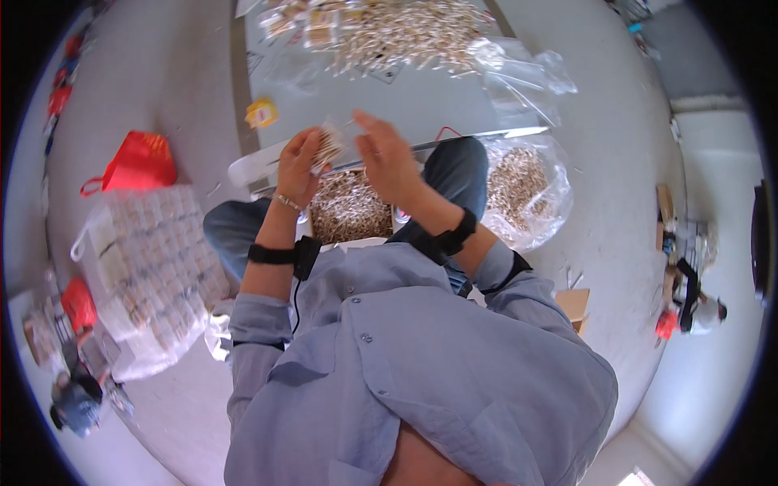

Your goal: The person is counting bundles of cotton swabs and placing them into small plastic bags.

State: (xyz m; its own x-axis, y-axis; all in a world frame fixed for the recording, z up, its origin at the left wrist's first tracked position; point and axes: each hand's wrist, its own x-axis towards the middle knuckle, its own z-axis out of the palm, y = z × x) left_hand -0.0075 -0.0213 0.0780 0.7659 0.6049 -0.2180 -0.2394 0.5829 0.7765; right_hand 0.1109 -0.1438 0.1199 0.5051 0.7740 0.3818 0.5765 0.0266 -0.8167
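Note:
My left hand [300, 166] is closed around a small bundle of cotton swabs [328, 151], which seems to sit in a clear bag. Just to the right, my right hand [391, 166] is raised with its fingers partly stretched and apart, slightly blurred. It does not visibly hold anything. Below both hands, between my knees, stands a box full of loose cotton swabs [348, 211]. Ahead on the table lies a large heap of swabs [413, 36], with filled clear packs [322, 31] at its left side.
A small yellow packet [261, 113] lies at the table's left edge. Clear plastic bags [527, 77] rest at its right. An open bag of swabs [519, 186] is beside my right knee. On the left floor are a big bag of packs [154, 267] and a red bag [142, 162].

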